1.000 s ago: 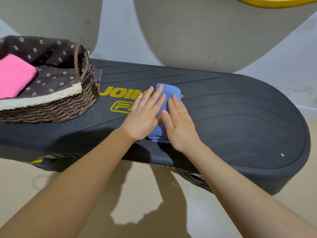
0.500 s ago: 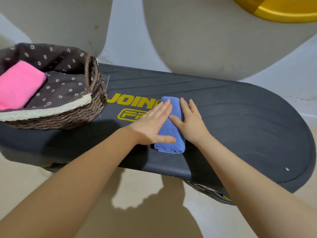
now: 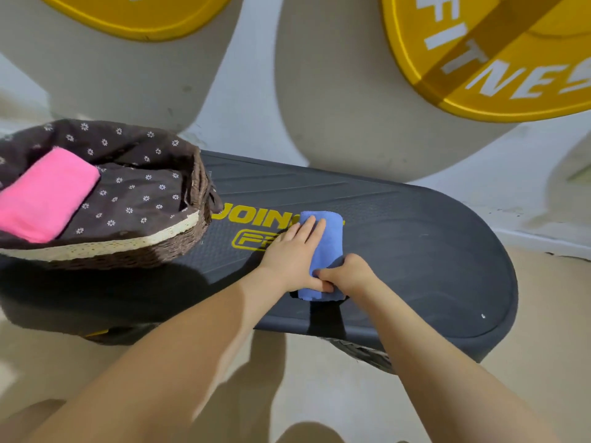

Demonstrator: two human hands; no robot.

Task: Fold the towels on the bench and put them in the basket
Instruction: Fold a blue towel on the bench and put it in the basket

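Head view: left hand [image 3: 292,257] flat on blue towel [image 3: 326,241], right hand [image 3: 348,274] pinching its near end — fold evenly, edges aligned, before lifting to basket [image 3: 179,247]

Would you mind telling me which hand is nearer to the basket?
Left. The left hand lies flat on the blue towel, on the side toward the basket; the right hand grips the towel's near end, farther away.

A basket [image 3: 179,251] sits on the left end of the bench [image 3: 431,251], with a folded towel [image 3: 44,193] lying in its left part. Right of the basket, near the bench's middle, a second folded towel [image 3: 329,238] lies under both hands: the left hand [image 3: 294,254] on its left side, the right hand [image 3: 351,273] at its near end.
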